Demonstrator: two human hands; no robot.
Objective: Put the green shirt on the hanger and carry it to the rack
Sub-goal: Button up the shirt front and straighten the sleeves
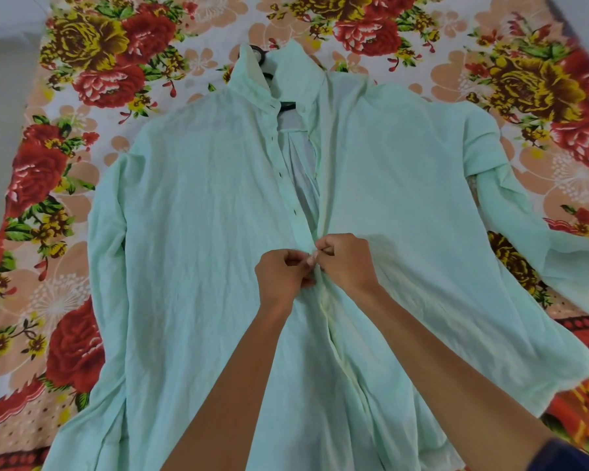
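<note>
Fastening the front placket: the green shirt (201,232) is lying face up on a bed covered with a floral bedsheet (82,79), its collar toward the far edge. The hanger (288,105) is already sitting inside it, with only its dark hook near the collar and a dark strip at the neck opening showing. The left hand (284,275) and right hand (346,263) are meeting at mid-placket, the fingers (323,248) of each curled and pinching the two front edges together, apparently at a button; the button itself is hidden. Above the hands the placket is gaping open; below them it appears closed.

Risks, as judged: the thin cloth may be slipping from the pinch, so the button could miss its hole or enter the wrong one, leaving the fronts uneven. Tugging at the placket may be pulling a shoulder off the hanger, and with the upper front open the shirt could slide off when lifted.

Containers: none is visible, and the rack is not in view.
</note>
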